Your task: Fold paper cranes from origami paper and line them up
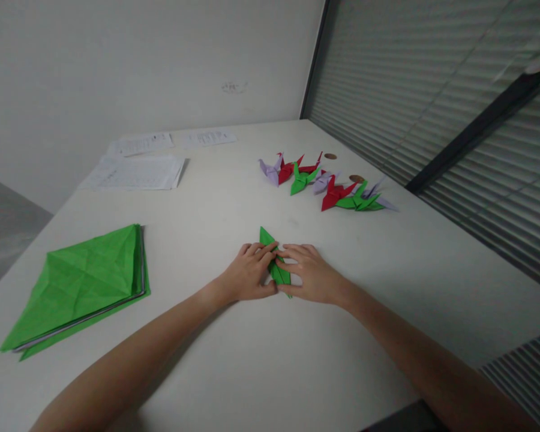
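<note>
A narrow piece of folded green paper (265, 236) lies on the white table, its pointed end aimed away from me. From the left, my left hand (252, 273) grips it, with fingertips pressed on the middle and thumb near the lower end. My right hand (312, 274) holds the same paper from the right, fingertips meeting those of the left hand and thumb at the near tip. Fingers hide part of the paper's middle. Beyond the hands stands a group of folded paper cranes, among them a purple one (270, 171), a green one (302, 180) and a red one (336, 195).
A stack of creased green sheets (85, 270) rests at the left of the table. Printed papers (135, 172) lie at the back left. Two round brown spots (330, 156) show near the right edge, beside window blinds (387, 90). A wall closes off the back.
</note>
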Motion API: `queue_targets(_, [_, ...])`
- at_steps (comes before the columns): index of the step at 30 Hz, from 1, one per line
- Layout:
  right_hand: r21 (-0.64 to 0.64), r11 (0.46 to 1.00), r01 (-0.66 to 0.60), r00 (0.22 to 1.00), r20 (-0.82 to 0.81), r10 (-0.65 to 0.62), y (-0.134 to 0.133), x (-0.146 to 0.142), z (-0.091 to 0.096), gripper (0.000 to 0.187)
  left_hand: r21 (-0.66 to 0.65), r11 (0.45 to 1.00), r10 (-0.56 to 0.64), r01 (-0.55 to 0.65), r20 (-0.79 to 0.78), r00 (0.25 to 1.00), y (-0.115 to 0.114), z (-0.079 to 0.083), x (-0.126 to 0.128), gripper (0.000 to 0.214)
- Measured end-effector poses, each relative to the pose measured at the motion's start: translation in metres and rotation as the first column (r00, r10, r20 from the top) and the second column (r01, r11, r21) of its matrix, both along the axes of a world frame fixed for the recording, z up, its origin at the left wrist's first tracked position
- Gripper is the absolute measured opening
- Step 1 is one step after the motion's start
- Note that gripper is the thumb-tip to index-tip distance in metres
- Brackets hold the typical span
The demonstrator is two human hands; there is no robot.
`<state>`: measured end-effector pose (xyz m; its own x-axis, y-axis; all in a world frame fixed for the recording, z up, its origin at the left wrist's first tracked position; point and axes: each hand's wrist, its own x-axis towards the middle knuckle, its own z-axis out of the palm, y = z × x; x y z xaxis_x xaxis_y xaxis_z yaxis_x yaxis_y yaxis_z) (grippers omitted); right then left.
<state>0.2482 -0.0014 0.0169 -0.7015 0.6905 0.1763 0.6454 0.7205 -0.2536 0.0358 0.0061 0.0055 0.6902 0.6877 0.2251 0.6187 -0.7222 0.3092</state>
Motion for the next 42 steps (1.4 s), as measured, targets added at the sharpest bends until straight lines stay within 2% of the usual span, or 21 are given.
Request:
queue_targets(5, [0.025,1.000,-0.012,0.999,-0.051,0.013,0.000,0.000,-0.003,0.037,-0.004,1.000,-0.015,0.015,0.043,0.999,-0.001,-0.001,-0.001,0.055])
queue_targets(7, [0.025,1.000,0.010,0.997,-0.079,-0.008,0.001,0.000,-0.005,0.034,0.027,0.999,0.014,-0.017,0.103,0.995,-0.001,-0.001,-0.002,0.050])
queue_targets(9, [0.016,0.999,0.034,0.993,-0.117,-0.032,0.002,0.001,-0.007,0.029,0.059,0.985,0.153,-0.165,0.173,0.973,0.000,-0.002,-0.004,0.044])
queue_targets(11, [-0.006,0.998,0.058,0.984,-0.166,-0.058,0.005,0.002,-0.010,0.021,0.053,0.937,0.330,-0.346,0.197,0.923,0.000,-0.003,-0.005,0.035])
queue_targets(13, [-0.037,0.995,0.090,0.971,-0.218,-0.096,0.008,0.002,-0.014,0.017,0.031,0.898,0.429,-0.439,0.163,0.889,0.001,-0.005,-0.005,0.029])
queue_targets(17, [-0.094,0.967,0.239,0.918,-0.302,-0.256,0.010,-0.001,-0.019,0.007,0.034,0.906,0.418,-0.422,0.090,0.904,-0.001,-0.007,-0.004,0.029])
queue_targets(20, [-0.117,0.928,0.354,0.874,-0.311,-0.372,0.006,-0.005,-0.020,0.012,0.027,0.918,0.395,-0.397,0.064,0.917,-0.004,-0.007,0.000,0.030])
queue_targets(24, [-0.179,0.925,0.334,0.855,-0.355,-0.377,0.001,-0.014,-0.021,0.010,0.014,0.922,0.386,-0.387,0.027,0.922,-0.008,-0.006,0.005,0.033])
queue_targets(26, [-0.253,0.919,0.301,0.802,-0.455,-0.388,0.001,-0.018,-0.022,0.008,0.011,0.920,0.391,-0.391,0.021,0.920,-0.009,-0.005,0.006,0.037])
queue_targets(28, [-0.368,0.896,0.249,0.708,-0.561,-0.428,0.002,-0.019,-0.023,0.009,-0.002,0.920,0.392,-0.392,0.032,0.919,-0.009,-0.005,0.005,0.039])
queue_targets(30, [-0.503,0.850,0.158,0.614,-0.624,-0.484,0.004,-0.019,-0.024,0.015,-0.035,0.926,0.378,-0.377,0.085,0.922,-0.008,-0.006,0.004,0.039])
queue_targets(32, [-0.627,0.778,0.046,0.526,-0.646,-0.552,0.004,-0.019,-0.022,0.020,-0.110,0.934,0.356,-0.339,0.237,0.904,-0.006,-0.007,0.004,0.036])
queue_targets(33, [-0.678,0.735,-0.007,0.481,-0.647,-0.592,0.005,-0.018,-0.020,0.022,-0.169,0.933,0.357,-0.317,0.357,0.863,-0.006,-0.008,0.004,0.035])
queue_targets(34, [-0.717,0.695,-0.053,0.433,-0.644,-0.631,0.005,-0.018,-0.018,0.024,-0.247,0.926,0.372,-0.284,0.491,0.787,-0.005,-0.008,0.006,0.034])
queue_targets(36, [-0.754,0.646,-0.118,0.329,-0.643,-0.691,0.005,-0.017,-0.012,0.027,-0.430,0.887,0.448,-0.169,0.711,0.541,-0.004,-0.007,0.011,0.034])
queue_targets(37, [-0.759,0.635,-0.142,0.281,-0.646,-0.709,0.005,-0.017,-0.009,0.029,-0.514,0.854,0.498,-0.082,0.760,0.417,-0.004,-0.006,0.013,0.033])
queue_targets(38, [-0.760,0.630,-0.164,0.240,-0.650,-0.721,0.004,-0.017,-0.007,0.030,-0.581,0.814,0.544,0.017,0.772,0.328,-0.005,-0.006,0.016,0.032])
queue_targets(39, [-0.761,0.621,-0.188,0.208,-0.649,-0.731,0.004,-0.018,-0.005,0.031,-0.629,0.768,0.581,0.118,0.762,0.286,-0.006,-0.005,0.019,0.029])
queue_targets(40, [-0.764,0.608,-0.217,0.188,-0.644,-0.742,0.004,-0.018,-0.005,0.032,-0.665,0.718,0.609,0.208,0.744,0.275,-0.008,-0.004,0.021,0.028])
queue_targets(42, [-0.769,0.580,-0.267,0.183,-0.632,-0.753,0.002,-0.021,-0.006,0.031,-0.710,0.621,0.649,0.331,0.703,0.289,-0.013,-0.004,0.023,0.028])
